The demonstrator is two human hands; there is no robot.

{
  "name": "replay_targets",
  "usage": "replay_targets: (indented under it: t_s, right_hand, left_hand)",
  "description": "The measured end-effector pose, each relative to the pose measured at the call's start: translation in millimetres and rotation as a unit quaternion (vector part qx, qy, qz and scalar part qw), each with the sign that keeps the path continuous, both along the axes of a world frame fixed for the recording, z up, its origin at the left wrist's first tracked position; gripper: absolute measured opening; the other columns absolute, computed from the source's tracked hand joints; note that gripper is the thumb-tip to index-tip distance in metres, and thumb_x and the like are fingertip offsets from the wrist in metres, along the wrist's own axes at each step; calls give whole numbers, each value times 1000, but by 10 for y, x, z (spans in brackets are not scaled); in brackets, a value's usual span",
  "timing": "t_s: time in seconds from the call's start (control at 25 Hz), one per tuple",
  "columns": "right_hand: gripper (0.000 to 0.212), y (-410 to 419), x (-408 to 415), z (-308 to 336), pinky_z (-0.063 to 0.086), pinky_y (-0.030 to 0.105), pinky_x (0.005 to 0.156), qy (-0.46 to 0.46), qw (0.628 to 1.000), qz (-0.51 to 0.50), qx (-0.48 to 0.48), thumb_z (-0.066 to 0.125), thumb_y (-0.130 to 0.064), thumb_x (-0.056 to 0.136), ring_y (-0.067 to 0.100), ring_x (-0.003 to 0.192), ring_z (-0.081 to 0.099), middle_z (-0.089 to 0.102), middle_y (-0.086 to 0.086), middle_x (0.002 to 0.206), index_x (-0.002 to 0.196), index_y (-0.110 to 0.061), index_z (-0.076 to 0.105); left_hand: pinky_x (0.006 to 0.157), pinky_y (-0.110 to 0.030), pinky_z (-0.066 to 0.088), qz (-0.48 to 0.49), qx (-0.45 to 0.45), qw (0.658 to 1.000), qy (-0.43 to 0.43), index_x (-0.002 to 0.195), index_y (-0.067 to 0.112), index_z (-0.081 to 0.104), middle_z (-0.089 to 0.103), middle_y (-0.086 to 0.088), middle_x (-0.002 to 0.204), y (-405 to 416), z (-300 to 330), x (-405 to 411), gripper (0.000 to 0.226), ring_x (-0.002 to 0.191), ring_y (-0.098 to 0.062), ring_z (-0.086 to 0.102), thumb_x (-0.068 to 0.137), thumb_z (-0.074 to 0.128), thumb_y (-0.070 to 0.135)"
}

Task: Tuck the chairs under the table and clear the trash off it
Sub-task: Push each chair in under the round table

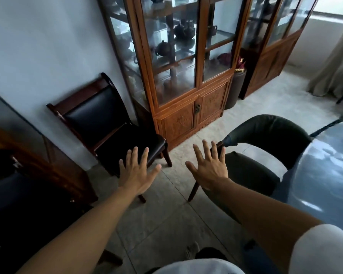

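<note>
- Hands first: our left hand (pixel 136 172) and our right hand (pixel 209 168) are both stretched forward with the fingers (pixel 198 153) spread straight, and they hold nothing.
- We judge the step in hand is to tuck the green chair (pixel 265 153), which stands partly under the grey tabletop (pixel 325 175) with its curved back turned toward the room.
- To do it well, we take the backrest with both hands, one on each side, and push straight toward the tabletop so the legs slide and do not catch on the floor tiles.
- No trash shows on the visible part of the tabletop.
- A black chair (pixel 107 123) stands against the wall, near the left hand; it leaves only a narrow passage.
- Behind stands a glass cabinet (pixel 186 76) with teapots, well apart from us.
</note>
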State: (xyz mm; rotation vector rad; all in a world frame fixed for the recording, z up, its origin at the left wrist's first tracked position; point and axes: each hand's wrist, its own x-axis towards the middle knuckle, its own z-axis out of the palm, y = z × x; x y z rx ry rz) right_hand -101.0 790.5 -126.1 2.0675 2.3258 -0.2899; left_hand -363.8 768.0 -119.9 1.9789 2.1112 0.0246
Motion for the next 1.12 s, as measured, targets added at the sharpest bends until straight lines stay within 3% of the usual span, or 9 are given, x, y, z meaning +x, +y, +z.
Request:
replay_targets:
  t_s: [0.28, 0.48, 0.72, 1.12]
  right_hand:
    - [83, 1065, -36, -194, -15, 66, 120, -4, 999, -31, -20, 1, -81, 92, 36, 152, -26, -21, 6, 169, 161, -36, -8]
    - [81, 1819, -208, -337, -16, 64, 120, -4, 997, -65, -33, 3, -80, 94, 35, 153, -26, -22, 7, 168, 161, -35, -8]
    - [81, 2816, -351, -377, -22, 60, 119, -4, 986, -160, -49, 4, -78, 95, 34, 152, -27, -21, 7, 168, 161, -34, -8]
    - [82, 3773, -41, -490, -14, 63, 121, -1, 950, -303, -75, 3, -78, 94, 33, 153, -26, -20, 6, 169, 161, -34, -9]
  left_hand:
    - [125, -60, -4, -17, -29, 999, 12, 162, 34, -9, -13, -8, 171, 1231, -63, -69, 103, 157, -29, -14, 75, -6, 90]
    - [125, -60, -2, -57, -41, 997, 9, 162, 33, -5, -9, -8, 172, 2306, -240, -114, 91, 157, -29, -12, 88, 9, 84]
    - [124, -61, 0, -135, -67, 988, -17, 163, 32, -4, -6, -11, 172, 3615, -397, -185, 92, 158, -31, -8, 88, 11, 84]
    - [124, -58, -3, -268, -105, 957, -27, 163, 33, -4, -8, -10, 172, 5162, -570, 469, 89, 158, -31, -8, 91, 19, 82]
